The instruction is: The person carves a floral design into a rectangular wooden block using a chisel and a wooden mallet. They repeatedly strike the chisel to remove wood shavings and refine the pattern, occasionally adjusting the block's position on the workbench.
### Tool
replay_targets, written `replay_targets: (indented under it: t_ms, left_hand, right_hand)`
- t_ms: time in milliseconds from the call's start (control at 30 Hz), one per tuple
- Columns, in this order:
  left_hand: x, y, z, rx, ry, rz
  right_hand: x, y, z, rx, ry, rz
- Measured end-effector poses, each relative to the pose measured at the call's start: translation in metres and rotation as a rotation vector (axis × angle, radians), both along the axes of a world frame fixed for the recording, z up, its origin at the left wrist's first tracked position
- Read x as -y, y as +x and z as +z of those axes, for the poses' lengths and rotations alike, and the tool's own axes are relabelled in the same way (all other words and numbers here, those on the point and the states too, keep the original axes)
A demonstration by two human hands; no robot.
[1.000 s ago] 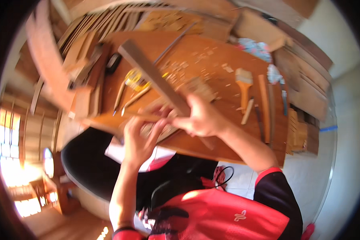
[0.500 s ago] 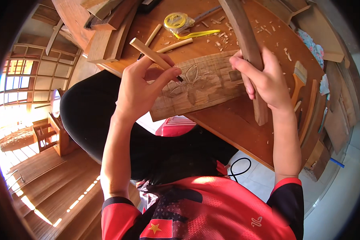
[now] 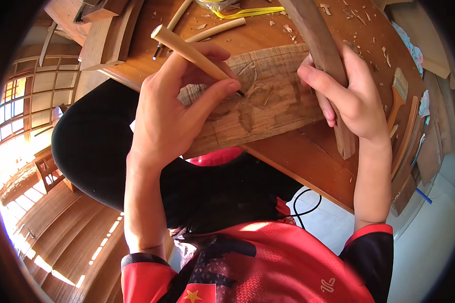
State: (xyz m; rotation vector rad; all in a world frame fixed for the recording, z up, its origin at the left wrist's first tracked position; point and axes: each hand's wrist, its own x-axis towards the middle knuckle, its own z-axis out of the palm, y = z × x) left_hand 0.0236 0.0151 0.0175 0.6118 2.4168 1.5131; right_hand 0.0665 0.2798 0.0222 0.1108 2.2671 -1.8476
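A carving chisel (image 3: pixel 194 54) with a pale round wooden handle is pinched in my left hand (image 3: pixel 169 101). Its dark tip meets the carved wooden board (image 3: pixel 268 111), beside shallow leaf or petal shapes cut into the surface. My right hand (image 3: pixel 346 96) has its fingers wrapped round a long brown wooden bar (image 3: pixel 323 48), which stands over the board's right end and slants from the upper middle down to the right. The board lies at the table's near edge, its left part partly hidden by my left hand.
Two more pale-handled tools (image 3: pixel 217 30) lie beyond the board, near a yellow-strapped roll (image 3: pixel 250 12). Wood chips are strewn over the table (image 3: pixel 308 156). At the right are a flat brush (image 3: pixel 398 93) and wooden strips; stacked wood blocks (image 3: pixel 106 43) stand at the far left.
The view has moved closer to the board. The chisel's tip has shifted slightly along the carving, and both hands keep their grips.
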Motion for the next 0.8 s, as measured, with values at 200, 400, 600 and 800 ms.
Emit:
replay_targets:
  t_ms: [200,400,600,800]
  left_hand:
    - [-0.003,0.003,0.004,-0.109,-0.075,-0.027]
    - [-0.007,0.009,0.010,-0.198,-0.090,-0.050]
    - [-0.009,0.013,0.010,-0.298,-0.105,-0.086]
    - [-0.009,0.016,0.009,-0.358,-0.123,-0.093]
  right_hand:
    - [0.001,0.002,-0.003,-0.007,-0.005,0.001]
    - [0.002,0.002,0.001,-0.014,0.023,0.028]
    - [0.002,0.009,0.011,-0.026,0.033,0.032]
    - [0.004,0.020,0.027,-0.125,0.013,0.036]
